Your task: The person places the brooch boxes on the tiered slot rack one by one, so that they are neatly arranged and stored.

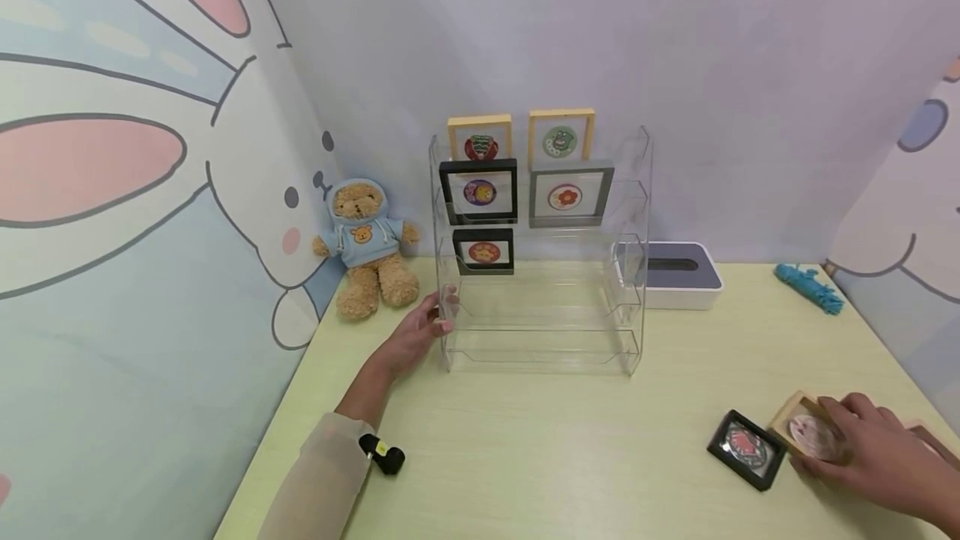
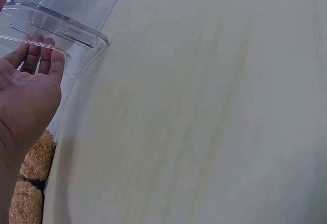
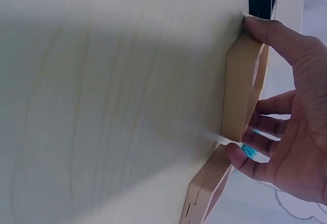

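Note:
A clear display rack [image 1: 547, 340] with stepped tiers stands mid-table. At its left side my left hand [image 1: 412, 335] grips the side panel; in the left wrist view the fingers [image 2: 45, 55] curl at the clear plastic edge. At the right, my right hand [image 1: 873, 448] holds a light wooden picture frame [image 1: 797, 417] by its edges, thumb and fingers on opposite sides. In the right wrist view this wooden frame [image 3: 241, 83] is at the tabletop. A black frame [image 1: 746, 450] with a red picture lies beside it, and another wooden frame [image 1: 933, 442] is partly hidden behind the hand.
Several small frames stand on the rack's upper tiers, among them a grey frame [image 1: 572, 197] and a black frame [image 1: 480, 192]. A teddy bear [image 1: 366, 248] sits left of the rack. Behind its right side is a white box [image 1: 682, 294]; a blue object [image 1: 810, 288] lies farther right.

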